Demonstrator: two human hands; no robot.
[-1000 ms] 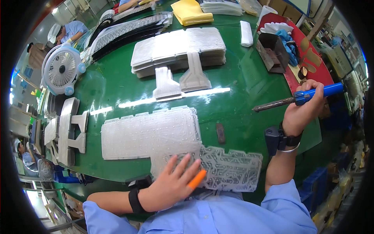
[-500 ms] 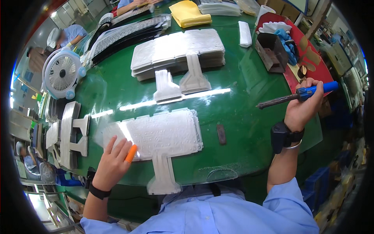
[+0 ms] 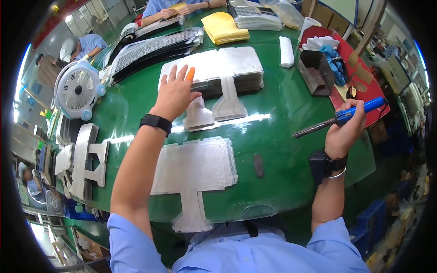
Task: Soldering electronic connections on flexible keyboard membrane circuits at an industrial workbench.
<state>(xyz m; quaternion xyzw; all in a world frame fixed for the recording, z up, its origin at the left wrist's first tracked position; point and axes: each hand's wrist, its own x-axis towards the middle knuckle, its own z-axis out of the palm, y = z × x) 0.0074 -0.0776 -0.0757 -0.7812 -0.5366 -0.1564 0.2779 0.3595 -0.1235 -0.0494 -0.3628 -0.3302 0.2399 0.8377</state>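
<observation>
My left hand [image 3: 176, 91] is over the near left part of a thick stack of whitish flexible sheets [image 3: 241, 68], its fingers spread and an orange finger cot [image 3: 190, 73] on one finger. Whether the palm touches the stack is hard to see. My right hand [image 3: 345, 133] grips the blue handle of a soldering iron [image 3: 359, 111], whose dark shaft points left above the table. Nearer to me, a thinner pile of the same sheets [image 3: 195, 166] lies flat, its tail reaching over the table's front edge. My left forearm hides its left end.
A small dark bar [image 3: 258, 166] lies right of the near pile. At the right stand a metal box [image 3: 315, 75] and a red board [image 3: 364, 77]. A fan [image 3: 78, 91] and more stacked sheets [image 3: 83, 159] line the left. Across the table sits a person [image 3: 175, 10].
My left hand has left the near pile and moved forward to the far stack. My right hand, with the soldering iron, has shifted slightly left and toward me.
</observation>
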